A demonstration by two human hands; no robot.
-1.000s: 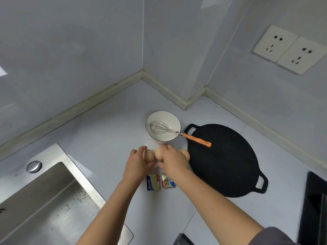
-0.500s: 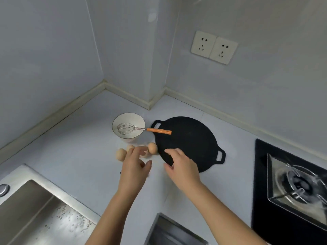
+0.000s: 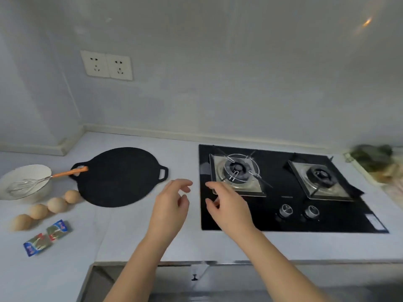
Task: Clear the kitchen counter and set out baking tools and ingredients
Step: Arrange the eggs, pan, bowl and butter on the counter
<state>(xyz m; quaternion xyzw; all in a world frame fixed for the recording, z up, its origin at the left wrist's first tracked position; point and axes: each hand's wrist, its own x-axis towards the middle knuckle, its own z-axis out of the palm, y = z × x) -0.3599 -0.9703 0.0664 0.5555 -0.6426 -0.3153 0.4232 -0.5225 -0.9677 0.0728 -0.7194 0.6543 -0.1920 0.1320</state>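
Observation:
A white bowl (image 3: 26,173) with an orange-handled whisk (image 3: 32,184) stands at the far left of the counter. Several brown eggs (image 3: 57,204) lie in a diagonal row in front of it. Two small foil packets (image 3: 46,237) lie nearer the counter's front. A flat black griddle pan (image 3: 118,176) sits right of the bowl. My left hand (image 3: 171,211) hovers above the counter, right of the pan, fingers loosely curled and holding nothing. My right hand (image 3: 229,209) hovers over the left edge of the stove, also empty.
A black two-burner gas stove (image 3: 283,216) with two knobs fills the right of the counter. A tray with green vegetables (image 3: 373,159) is blurred at the far right. Two wall sockets (image 3: 106,65) are on the back wall. A drawer front shows below the counter edge.
Both hands have let go of the eggs and moved right, toward the stove. The view has swung right, so the sink is gone and the stove has come into sight.

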